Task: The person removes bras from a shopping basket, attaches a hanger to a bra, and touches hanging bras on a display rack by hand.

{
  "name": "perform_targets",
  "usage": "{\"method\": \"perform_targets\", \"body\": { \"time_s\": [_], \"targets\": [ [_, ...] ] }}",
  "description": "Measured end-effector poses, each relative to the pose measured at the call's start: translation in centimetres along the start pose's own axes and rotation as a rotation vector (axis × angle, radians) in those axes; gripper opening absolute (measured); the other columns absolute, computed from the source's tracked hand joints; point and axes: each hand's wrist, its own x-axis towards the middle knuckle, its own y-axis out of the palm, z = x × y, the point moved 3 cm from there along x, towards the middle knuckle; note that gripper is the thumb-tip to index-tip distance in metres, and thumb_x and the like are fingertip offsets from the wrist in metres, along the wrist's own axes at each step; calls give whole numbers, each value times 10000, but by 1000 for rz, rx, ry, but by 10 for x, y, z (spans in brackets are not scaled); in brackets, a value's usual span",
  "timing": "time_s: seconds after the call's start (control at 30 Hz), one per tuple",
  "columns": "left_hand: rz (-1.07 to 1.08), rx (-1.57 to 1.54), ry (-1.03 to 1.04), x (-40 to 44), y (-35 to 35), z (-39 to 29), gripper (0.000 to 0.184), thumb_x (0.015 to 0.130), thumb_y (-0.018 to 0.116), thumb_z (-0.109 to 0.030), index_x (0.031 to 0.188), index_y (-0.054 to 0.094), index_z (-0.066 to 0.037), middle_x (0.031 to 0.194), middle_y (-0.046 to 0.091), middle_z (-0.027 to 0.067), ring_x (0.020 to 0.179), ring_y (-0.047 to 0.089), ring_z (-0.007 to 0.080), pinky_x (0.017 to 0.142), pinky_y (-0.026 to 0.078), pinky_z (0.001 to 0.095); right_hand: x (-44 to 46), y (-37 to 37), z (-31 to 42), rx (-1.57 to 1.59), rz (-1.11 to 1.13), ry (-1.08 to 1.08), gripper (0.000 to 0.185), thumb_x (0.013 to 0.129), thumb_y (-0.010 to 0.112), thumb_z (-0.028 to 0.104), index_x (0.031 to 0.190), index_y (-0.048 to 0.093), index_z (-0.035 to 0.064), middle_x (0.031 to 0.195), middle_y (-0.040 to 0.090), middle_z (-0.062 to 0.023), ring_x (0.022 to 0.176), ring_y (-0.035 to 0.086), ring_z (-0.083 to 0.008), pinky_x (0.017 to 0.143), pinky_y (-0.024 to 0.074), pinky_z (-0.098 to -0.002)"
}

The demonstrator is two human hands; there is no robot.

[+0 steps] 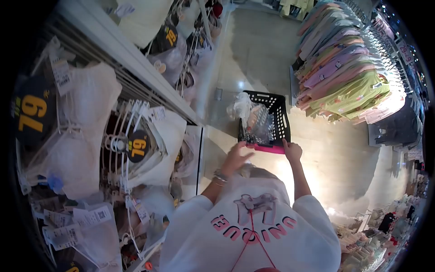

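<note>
Nearest: white cloth T-shirt [294, 249] with pink-and-black lettering, on the wearer.
Basket: black perforated plastic basket [282, 120], ahead of the shirt; cannot tell what supports it.
Contents: clear plastic packages [262, 124]; crumpled white wrapping [241, 106] at the left edge.
Right hand [292, 150]: fingers clamped on the right end of the basket's pink front handle [268, 148].
Left hand [234, 159]: fingers spread apart by the near-left corner; contact unclear.
Step, judged: basket being steadied, one-handed.
Next move, judged: a level two-handed hold would call for closing the left fingers.
</note>
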Motion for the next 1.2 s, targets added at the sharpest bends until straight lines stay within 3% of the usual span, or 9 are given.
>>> {"method": "perform_targets", "body": {
  "time_s": [0.1,0.17,0.23,0.3,0.37,0.5,0.57,0.77,1.2],
  "targets": [
    [33,306,383,34,27,-69,809,603,834,-415,1230,485,-41,1100,569,134,1039,547,306,888,423,411,2,-6,6,13,4,-19,629,915,375,566,652,696,93,625,631,-164,641,633,-357,593,486,-459],
    [90,568,465,44,51,-96,907,571,817,-500,1268,446,-54,1155,540,137,1079,522,305,900,401,436,7,-7,6,26,13,3,626,914,378,561,657,698,88,624,631,-166,638,635,-360,596,491,-462],
    [162,704,488,57,79,-87,673,642,777,-422,1155,560,-43,1016,609,155,982,588,304,819,448,440,12,-10,6,42,-3,-26,616,909,388,561,662,700,90,618,629,-167,626,635,-362,592,491,-466],
    [474,779,-16,78,123,-34,329,699,708,-265,953,667,-60,823,651,148,827,639,309,713,486,439,20,-12,7,59,23,-50,591,903,402,550,664,702,101,619,629,-168,619,635,-361,577,488,-473],
    [132,611,237,80,121,-29,131,698,645,-157,794,696,-83,702,648,127,708,648,305,636,499,433,33,-6,4,51,-1,-84,552,893,426,529,667,704,110,613,626,-164,608,632,-359,558,485,-476],
    [159,658,277,108,117,-25,98,718,622,-195,743,684,-124,705,656,106,689,651,287,604,506,418,60,9,4,64,-161,-218,588,861,479,527,582,680,49,533,597,-175,504,618,-352,493,484,-463],
    [146,738,259,126,113,-41,105,701,643,-213,731,683,-120,706,657,93,687,651,274,599,505,417,75,-3,11,50,-41,-236,489,884,452,494,672,701,130,579,616,-168,546,624,-357,518,483,-480],
    [12,777,229,176,118,-45,125,649,691,-247,689,680,-129,696,654,68,671,646,269,617,518,405,129,-11,22,108,-11,-256,587,900,401,527,670,685,68,578,629,-157,539,634,-365,510,494,-475],
    [14,833,282,310,135,-36,182,663,705,-327,721,681,-156,670,655,62,623,650,263,575,519,414,267,-48,32,97,156,-245,577,910,332,492,892,701,49,821,678,-196,783,669,-368,698,523,-486]
  ]
}}
